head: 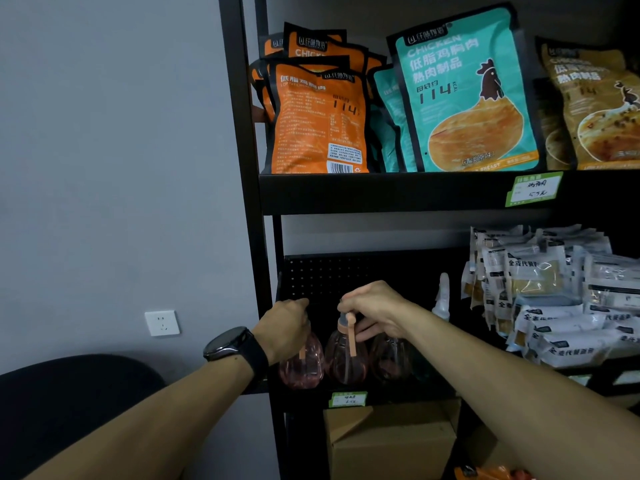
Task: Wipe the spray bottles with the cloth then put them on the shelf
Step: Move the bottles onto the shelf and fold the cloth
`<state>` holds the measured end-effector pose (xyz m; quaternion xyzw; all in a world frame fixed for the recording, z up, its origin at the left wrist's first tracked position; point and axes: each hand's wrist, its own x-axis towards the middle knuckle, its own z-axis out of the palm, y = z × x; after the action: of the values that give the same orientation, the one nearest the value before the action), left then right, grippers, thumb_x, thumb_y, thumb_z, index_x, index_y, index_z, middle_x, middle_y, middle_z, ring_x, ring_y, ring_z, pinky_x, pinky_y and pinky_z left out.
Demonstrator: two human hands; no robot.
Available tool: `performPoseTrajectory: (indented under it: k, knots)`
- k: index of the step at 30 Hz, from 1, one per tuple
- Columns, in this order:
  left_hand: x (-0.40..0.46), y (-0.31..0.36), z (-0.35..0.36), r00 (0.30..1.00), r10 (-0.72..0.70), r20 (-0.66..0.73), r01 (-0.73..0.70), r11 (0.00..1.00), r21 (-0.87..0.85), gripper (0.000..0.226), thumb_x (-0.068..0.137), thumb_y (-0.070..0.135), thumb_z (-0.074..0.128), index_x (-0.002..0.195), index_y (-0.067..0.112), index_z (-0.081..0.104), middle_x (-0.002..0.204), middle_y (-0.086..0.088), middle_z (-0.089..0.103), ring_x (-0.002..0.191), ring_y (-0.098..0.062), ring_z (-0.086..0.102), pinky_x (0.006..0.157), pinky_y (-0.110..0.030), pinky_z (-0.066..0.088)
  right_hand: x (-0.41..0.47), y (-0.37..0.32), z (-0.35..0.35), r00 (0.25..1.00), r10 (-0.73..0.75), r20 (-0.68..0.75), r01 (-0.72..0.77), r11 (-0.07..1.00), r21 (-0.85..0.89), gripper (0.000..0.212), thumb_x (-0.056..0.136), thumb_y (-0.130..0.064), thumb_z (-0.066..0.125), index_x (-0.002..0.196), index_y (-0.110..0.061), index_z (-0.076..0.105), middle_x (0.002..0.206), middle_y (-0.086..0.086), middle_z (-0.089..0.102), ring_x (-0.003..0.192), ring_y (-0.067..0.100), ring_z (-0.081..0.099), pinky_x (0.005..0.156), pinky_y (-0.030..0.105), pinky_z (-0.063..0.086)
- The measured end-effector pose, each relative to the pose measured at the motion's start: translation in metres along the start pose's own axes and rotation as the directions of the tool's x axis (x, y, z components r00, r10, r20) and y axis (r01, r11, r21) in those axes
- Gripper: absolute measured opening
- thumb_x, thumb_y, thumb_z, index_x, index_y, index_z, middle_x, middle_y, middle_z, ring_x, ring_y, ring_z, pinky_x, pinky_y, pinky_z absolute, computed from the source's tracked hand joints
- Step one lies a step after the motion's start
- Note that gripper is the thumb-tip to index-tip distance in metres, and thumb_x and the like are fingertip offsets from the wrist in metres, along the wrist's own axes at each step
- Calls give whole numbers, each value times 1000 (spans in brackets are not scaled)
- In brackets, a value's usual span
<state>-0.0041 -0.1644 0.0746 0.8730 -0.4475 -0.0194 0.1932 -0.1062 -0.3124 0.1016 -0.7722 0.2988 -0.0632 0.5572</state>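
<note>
Three clear pink spray bottles stand side by side on the lower shelf (pixel 391 398) of a black rack. My left hand (pixel 285 327) grips the top of the left bottle (pixel 301 367), hiding its head. My right hand (pixel 375 311) holds the orange spray head of the middle bottle (pixel 346 358). The right bottle (pixel 389 360) stands just beyond, partly behind my right hand. A white spray bottle (pixel 441 299) stands farther back on the same shelf. No cloth is in view.
Stacked white snack packets (pixel 554 296) fill the right of the lower shelf. Orange, teal and tan chicken pouches (pixel 464 95) stand on the upper shelf. A cardboard box (pixel 391 441) sits below. A wall socket (pixel 162 322) and a dark chair (pixel 69 403) are at left.
</note>
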Motion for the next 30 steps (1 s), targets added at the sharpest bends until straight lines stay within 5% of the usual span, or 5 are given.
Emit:
performPoseTrajectory:
  k: [6,11,16,26,30]
  knots:
    - [-1,0,1,1000,-15,6,15,1000,0,5,97,12,51,98,7,53,102,-14,63,93,-29,62,77,-35,49,-1,-3,0,1000,13,1,-13,1000,-8,10,91,-10,63,88,-19,62,75,7,69,52,14,68,60,32,59]
    - [-3,8,-5,999,26,19,-27,998,65,62,92,20,61,148,9,37,151,-11,39,134,-28,46,108,-30,40,0,-5,-4,1000,16,-17,-18,994,-111,4,94,-23,61,96,-21,63,78,5,71,65,16,68,87,40,56]
    - [3,20,-12,992,120,43,-124,988,94,68,92,31,65,151,18,36,157,-1,32,139,-19,39,109,-27,38,6,-15,-32,984,-57,-167,35,990,-136,30,92,-26,63,118,-13,63,101,7,67,85,20,69,75,30,58]
    - [20,33,8,977,190,101,-203,970,137,62,96,54,52,152,36,34,158,7,35,138,-16,44,111,-32,38,2,3,-75,957,-175,-233,13,824,-566,24,90,-28,61,98,-9,73,104,8,71,102,23,64,98,38,47]
    - [21,33,13,976,206,74,-216,964,157,59,97,54,50,151,38,35,157,9,38,137,-14,45,109,-30,40,8,18,-71,974,-121,-194,-47,725,-687,28,92,-34,56,74,-14,63,71,1,61,84,17,57,115,49,23]
